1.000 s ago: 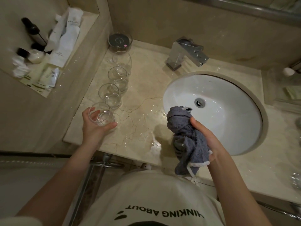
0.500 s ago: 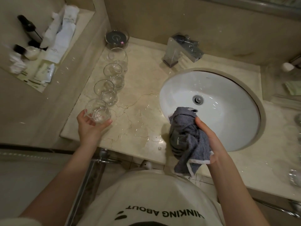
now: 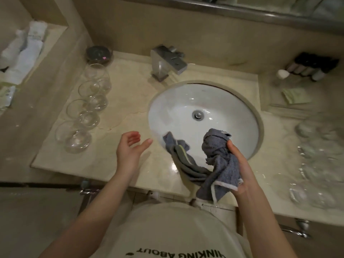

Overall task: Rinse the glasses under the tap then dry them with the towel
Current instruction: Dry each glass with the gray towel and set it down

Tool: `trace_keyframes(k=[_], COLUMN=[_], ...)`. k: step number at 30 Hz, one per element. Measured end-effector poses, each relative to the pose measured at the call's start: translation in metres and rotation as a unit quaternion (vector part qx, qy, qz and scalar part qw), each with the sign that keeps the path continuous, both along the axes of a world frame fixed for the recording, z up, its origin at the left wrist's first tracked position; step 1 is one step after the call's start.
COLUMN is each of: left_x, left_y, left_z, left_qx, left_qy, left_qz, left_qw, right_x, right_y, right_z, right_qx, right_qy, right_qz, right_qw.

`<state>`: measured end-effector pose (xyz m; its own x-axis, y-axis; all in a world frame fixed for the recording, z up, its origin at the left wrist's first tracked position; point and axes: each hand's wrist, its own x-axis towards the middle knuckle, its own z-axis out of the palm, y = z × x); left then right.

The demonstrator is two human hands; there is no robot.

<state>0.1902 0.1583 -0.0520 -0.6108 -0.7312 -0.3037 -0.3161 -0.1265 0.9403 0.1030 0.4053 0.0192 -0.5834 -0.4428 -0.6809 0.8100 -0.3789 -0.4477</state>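
Several clear stemless glasses stand in a row along the left of the marble counter; the nearest glass (image 3: 74, 136) stands free at the front. My left hand (image 3: 130, 148) hovers empty over the counter between that glass and the sink, palm turned right, fingers relaxed. My right hand (image 3: 236, 161) grips a bunched grey towel (image 3: 216, 159) at the sink's front rim, one end trailing left over the basin edge. The white sink (image 3: 186, 101) has the chrome tap (image 3: 167, 62) behind it, with no water running. More glasses (image 3: 312, 164) show blurred at the right.
A small dark dish (image 3: 99, 54) sits behind the row of glasses. White tubes (image 3: 28, 49) lie on the left ledge. Dark bottles (image 3: 312, 66) and a green packet (image 3: 296, 95) are at the back right. The counter's front edge runs just before my body.
My left hand let go of the nearest glass, which now stands on the counter, and moved right toward the towel. The towel has loosened, one end swinging out to the left.
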Motion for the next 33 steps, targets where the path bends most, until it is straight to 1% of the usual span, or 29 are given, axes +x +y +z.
trace_keyframes(k=[4, 7, 10, 13, 17, 23, 29, 31, 33], left_x=[-0.063, -0.106, -0.146, -0.182, -0.224, -0.276, -0.315, -0.326, -0.336], left_y=[0.049, 0.093, 0.141, 0.187, 0.243, 0.314, 0.351, 0.354, 0.354], left_z=[0.013, 0.022, 0.021, 0.015, 0.006, -0.004, -0.010, -0.013, -0.015], left_qx=[-0.012, -0.017, -0.022, -0.010, -0.011, -0.014, -0.033, -0.036, -0.042], left_qy=[0.024, 0.031, 0.036, 0.034, 0.036, 0.045, 0.051, 0.039, 0.030], left_qz=[-0.100, -0.170, -0.239, -0.303, -0.374, -0.437, -0.475, -0.514, -0.565], left_qw=[0.995, 0.985, 0.970, 0.952, 0.927, 0.898, 0.878, 0.856, 0.824], right_x=[-0.008, -0.010, -0.013, -0.017, -0.025, -0.033, -0.037, -0.037, -0.038], right_y=[0.049, 0.084, 0.112, 0.132, 0.157, 0.183, 0.192, 0.192, 0.193], right_z=[-0.002, -0.003, 0.000, 0.008, 0.017, 0.017, 0.011, 0.010, 0.009], right_qx=[0.008, -0.004, -0.002, 0.021, 0.039, 0.055, 0.057, 0.057, 0.054], right_qy=[-0.015, -0.017, -0.036, -0.059, -0.048, -0.039, -0.029, -0.025, -0.017], right_qz=[-0.057, -0.108, -0.155, -0.191, -0.226, -0.245, -0.232, -0.226, -0.221], right_qw=[0.998, 0.994, 0.987, 0.980, 0.972, 0.967, 0.971, 0.972, 0.974])
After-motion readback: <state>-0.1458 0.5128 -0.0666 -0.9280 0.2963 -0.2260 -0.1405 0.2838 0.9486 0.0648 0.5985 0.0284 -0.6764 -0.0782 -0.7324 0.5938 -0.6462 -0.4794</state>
